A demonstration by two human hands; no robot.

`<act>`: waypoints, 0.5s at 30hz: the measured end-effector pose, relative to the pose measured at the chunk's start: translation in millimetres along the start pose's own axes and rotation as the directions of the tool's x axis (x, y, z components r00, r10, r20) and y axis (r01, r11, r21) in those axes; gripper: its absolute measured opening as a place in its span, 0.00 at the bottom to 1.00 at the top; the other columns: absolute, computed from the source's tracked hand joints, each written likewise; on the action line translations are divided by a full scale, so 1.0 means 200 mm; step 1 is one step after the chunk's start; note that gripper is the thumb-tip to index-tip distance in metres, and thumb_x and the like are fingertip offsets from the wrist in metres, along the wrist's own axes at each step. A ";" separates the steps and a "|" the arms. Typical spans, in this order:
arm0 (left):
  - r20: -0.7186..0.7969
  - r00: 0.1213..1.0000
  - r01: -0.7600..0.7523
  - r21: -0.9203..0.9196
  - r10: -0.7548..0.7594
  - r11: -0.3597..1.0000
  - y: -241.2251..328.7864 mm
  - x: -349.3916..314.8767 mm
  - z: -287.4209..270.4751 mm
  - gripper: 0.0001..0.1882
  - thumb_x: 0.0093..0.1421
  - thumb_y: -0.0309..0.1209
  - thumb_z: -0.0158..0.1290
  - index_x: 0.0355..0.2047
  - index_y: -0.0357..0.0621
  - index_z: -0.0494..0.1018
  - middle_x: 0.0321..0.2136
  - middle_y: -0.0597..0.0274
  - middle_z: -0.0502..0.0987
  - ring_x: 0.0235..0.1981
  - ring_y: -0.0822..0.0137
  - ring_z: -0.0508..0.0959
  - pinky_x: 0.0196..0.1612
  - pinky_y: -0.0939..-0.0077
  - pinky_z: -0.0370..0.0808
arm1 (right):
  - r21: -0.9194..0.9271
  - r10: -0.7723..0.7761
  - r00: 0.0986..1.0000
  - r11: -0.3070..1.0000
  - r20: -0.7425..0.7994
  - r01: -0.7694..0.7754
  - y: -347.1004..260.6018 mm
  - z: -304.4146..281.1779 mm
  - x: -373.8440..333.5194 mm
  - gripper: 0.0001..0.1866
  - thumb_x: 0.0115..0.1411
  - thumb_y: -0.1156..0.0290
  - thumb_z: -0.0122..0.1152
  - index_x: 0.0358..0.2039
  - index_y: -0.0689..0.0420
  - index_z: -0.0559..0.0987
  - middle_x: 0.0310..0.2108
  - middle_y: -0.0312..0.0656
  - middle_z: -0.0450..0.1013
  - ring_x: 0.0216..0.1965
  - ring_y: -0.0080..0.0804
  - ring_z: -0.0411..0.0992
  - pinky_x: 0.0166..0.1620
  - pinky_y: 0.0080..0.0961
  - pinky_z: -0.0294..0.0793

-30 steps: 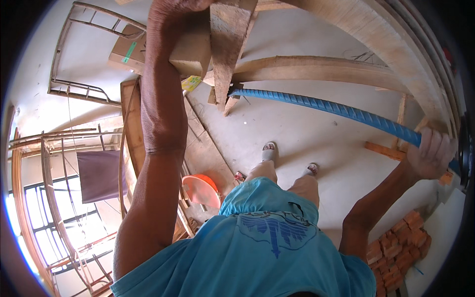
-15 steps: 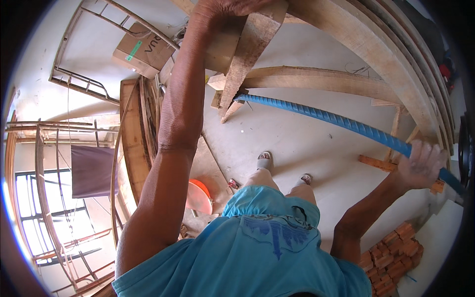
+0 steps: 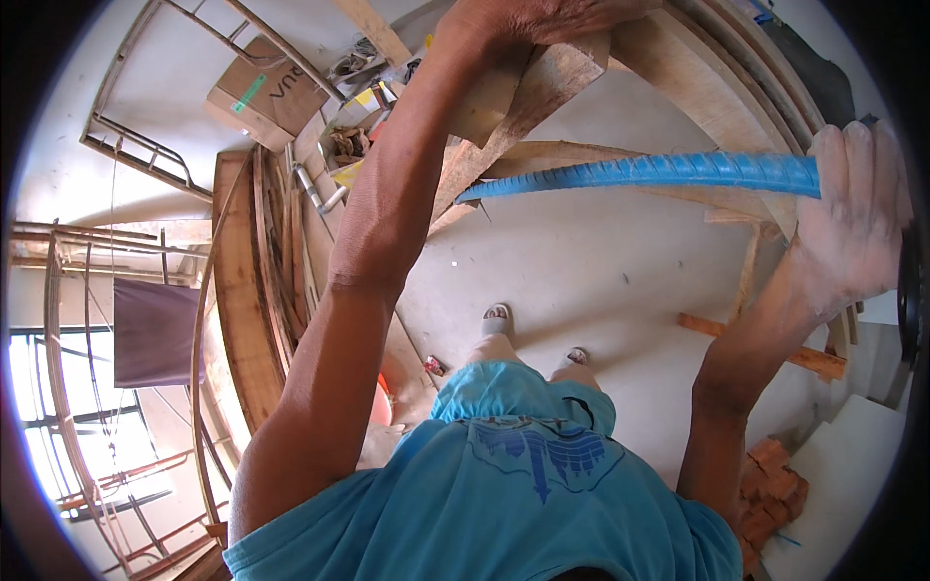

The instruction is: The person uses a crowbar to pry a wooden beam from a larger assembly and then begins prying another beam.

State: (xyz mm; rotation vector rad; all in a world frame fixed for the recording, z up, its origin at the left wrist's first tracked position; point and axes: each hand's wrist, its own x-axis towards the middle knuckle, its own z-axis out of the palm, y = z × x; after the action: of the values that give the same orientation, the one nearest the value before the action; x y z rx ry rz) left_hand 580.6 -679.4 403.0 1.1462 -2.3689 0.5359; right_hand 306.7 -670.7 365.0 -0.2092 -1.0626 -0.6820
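My right hand (image 3: 857, 208), whitish with dust, is closed around the near end of a long blue ribbed bar (image 3: 659, 171). The bar's tapered far end meets the lower part of a rough wooden board (image 3: 552, 82), beside my left forearm. At the top edge my left hand (image 3: 552, 17) lies over the upper end of this board and seems to grip it; its fingertips are partly cut off or hidden. A wooden block (image 3: 489, 107) sits against the board, next to my left wrist. Behind the bar runs a curved wooden beam (image 3: 581, 152).
Large curved timbers (image 3: 717, 87) stand at the upper right. Planks (image 3: 242, 300) lean at left beside metal scaffolding (image 3: 82, 349). A cardboard box (image 3: 266, 92) stands at the far left, bricks (image 3: 770, 494) at the lower right. An orange wood piece (image 3: 760, 346) lies on the floor (image 3: 601, 261).
My right hand has swung up and farther away, lifting the bar's near end until it lies nearly level in view. My left hand and the board have shifted right in the picture.
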 end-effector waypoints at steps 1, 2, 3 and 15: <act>-0.010 1.000 0.006 0.015 -0.006 1.000 0.00 -0.01 -0.01 0.19 0.63 0.45 0.47 0.29 0.46 0.80 0.26 0.51 0.80 0.28 0.49 0.80 0.32 0.54 0.74 | -0.441 0.127 0.988 0.894 0.092 -0.074 0.00 -0.05 0.04 0.10 0.69 0.65 0.38 0.39 0.44 0.72 0.21 0.29 0.60 0.22 0.25 0.62 0.24 0.25 0.63; -0.021 1.000 0.003 0.028 -0.002 1.000 -0.01 -0.01 0.00 0.19 0.63 0.45 0.47 0.28 0.45 0.80 0.25 0.51 0.80 0.28 0.49 0.80 0.32 0.54 0.74 | -0.798 0.249 0.951 0.602 0.182 -0.005 -0.01 -0.10 0.07 0.12 0.71 0.61 0.37 0.43 0.42 0.72 0.19 0.28 0.59 0.20 0.25 0.59 0.22 0.26 0.62; -0.026 1.000 0.003 0.047 -0.002 0.999 -0.02 -0.02 -0.01 0.19 0.62 0.45 0.47 0.28 0.45 0.80 0.25 0.51 0.80 0.28 0.48 0.80 0.32 0.54 0.74 | -0.932 0.222 0.962 0.355 0.159 0.072 0.01 -0.07 0.06 0.10 0.70 0.62 0.38 0.41 0.43 0.71 0.19 0.28 0.58 0.20 0.25 0.59 0.22 0.25 0.61; -0.039 0.997 -0.066 -0.055 0.064 0.996 -0.01 -0.01 -0.03 0.15 0.58 0.41 0.49 0.28 0.44 0.79 0.26 0.53 0.80 0.29 0.49 0.79 0.31 0.56 0.74 | -0.979 -0.143 0.983 0.186 -0.116 -0.089 0.05 -0.01 0.03 0.11 0.54 0.75 0.48 0.18 0.52 0.60 0.18 0.34 0.52 0.21 0.27 0.50 0.26 0.20 0.54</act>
State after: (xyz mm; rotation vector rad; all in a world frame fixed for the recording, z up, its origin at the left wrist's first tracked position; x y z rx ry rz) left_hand 584.7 -676.9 407.8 1.0296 -2.3805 0.5047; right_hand 315.9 -666.8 371.2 -1.2765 -0.2441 -1.3564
